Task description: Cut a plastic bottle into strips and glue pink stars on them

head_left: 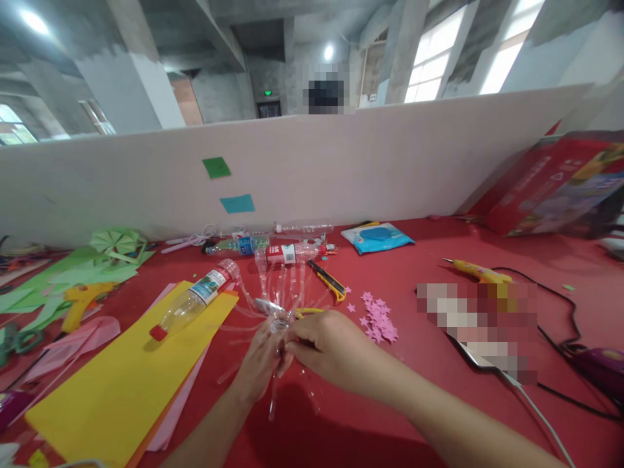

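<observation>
A clear plastic bottle top (279, 325), cut into long strips that splay outward like petals, is in front of me above the red table. My left hand (260, 357) is closed around it from the left. Close against its round neck, my right hand (316, 344) is closed in a pinch; what lies between those fingertips is hidden. Just behind both hands, a pair of scissors (311, 311) shows a yellow handle and a metal blade among the strips. Pink paper stars (379, 317) lie in a heap right of my right hand. A yellow-black utility knife (327, 281) lies beyond.
Yellow paper (117, 377) lies left, with a red-capped bottle (197, 299) on it. More bottles (292, 253) and a blue wipes pack (377, 237) sit near the white partition (341, 169). Glue guns (85, 302) flank both sides. A phone-like device (480, 357) trails a cable.
</observation>
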The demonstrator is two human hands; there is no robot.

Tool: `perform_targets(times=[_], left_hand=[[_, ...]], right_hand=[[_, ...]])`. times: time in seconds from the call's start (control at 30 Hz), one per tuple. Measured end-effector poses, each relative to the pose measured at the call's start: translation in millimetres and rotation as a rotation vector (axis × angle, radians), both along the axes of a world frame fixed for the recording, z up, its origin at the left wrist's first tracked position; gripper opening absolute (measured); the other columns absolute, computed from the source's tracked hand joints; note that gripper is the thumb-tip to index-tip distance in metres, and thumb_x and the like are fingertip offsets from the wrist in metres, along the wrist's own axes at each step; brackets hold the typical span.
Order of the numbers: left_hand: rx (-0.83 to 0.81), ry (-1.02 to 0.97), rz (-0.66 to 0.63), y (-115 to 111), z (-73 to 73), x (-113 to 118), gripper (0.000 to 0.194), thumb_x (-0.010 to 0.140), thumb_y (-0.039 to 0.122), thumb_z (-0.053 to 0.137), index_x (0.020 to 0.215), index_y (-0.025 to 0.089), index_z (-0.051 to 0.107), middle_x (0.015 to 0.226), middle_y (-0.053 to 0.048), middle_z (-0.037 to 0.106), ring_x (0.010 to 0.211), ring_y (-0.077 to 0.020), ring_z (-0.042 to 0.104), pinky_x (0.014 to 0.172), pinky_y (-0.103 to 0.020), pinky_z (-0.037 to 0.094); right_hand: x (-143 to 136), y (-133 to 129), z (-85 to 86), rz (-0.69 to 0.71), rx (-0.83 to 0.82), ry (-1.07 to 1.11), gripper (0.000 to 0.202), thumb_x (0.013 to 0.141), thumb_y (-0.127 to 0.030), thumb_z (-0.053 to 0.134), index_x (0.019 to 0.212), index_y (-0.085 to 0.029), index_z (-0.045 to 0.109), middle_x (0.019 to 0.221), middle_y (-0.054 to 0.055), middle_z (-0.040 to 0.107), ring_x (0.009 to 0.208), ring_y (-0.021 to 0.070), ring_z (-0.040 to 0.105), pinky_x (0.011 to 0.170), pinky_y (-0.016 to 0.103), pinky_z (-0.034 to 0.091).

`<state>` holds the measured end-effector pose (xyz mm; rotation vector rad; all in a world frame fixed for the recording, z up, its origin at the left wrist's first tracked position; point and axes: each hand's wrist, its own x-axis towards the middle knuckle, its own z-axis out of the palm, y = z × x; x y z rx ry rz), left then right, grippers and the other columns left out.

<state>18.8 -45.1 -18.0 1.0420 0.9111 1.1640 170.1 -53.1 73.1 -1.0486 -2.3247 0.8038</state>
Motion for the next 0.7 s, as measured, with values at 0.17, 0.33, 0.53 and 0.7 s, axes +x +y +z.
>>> perform_targets(times=[0.17,0.33,0.53,0.7], left_hand=[[-0.007,-0.016,0.020,2.0,7.9,0.7,0.019,0.070,0.034,0.063,0.076,0.018,0.054,0.048,0.007,0.045,0.039,-0.0060,0.035,0.035,-0.017,0.026],[0.003,-0.059,-0.003,2.5,12.0,2.5,0.026,0.069,0.037,0.065,0.079,0.017,0.052,0.049,0.008,0.045,0.038,-0.0047,0.036,0.035,-0.015,0.026],[0.014,-0.064,-0.011,2.5,13.4,2.7,0.029,0.067,0.037,0.068,0.076,0.017,0.049,0.052,0.008,0.045,0.039,-0.0039,0.034,0.035,-0.016,0.026],[0.056,-0.049,-0.046,1.6,16.3,2.7,0.020,0.075,0.034,0.059,0.074,0.017,0.047,0.050,0.007,0.043,0.040,-0.0048,0.032,0.036,-0.016,0.024]], right_hand=[[2.2,-1.5,2.9,-0.037,0.042,0.025,0.016,0.080,-0.009,0.054,0.073,-0.015,0.067,0.066,0.001,0.065,0.057,0.0093,0.054,0.054,0.020,0.035],[4.1,-3.6,6.7,-0.108,0.108,0.055,0.014,0.082,-0.014,0.055,0.072,-0.015,0.064,0.061,-0.001,0.059,0.052,0.0075,0.047,0.051,0.019,0.031],[9.8,-3.8,13.1,-0.077,0.097,0.002,0.014,0.074,-0.005,0.055,0.074,-0.017,0.063,0.061,-0.004,0.056,0.051,0.0067,0.043,0.049,0.019,0.027],[18.7,2.1,16.3,-0.163,0.128,0.074,0.013,0.080,-0.012,0.054,0.082,-0.018,0.066,0.059,-0.004,0.054,0.051,0.0071,0.042,0.050,0.019,0.029]])
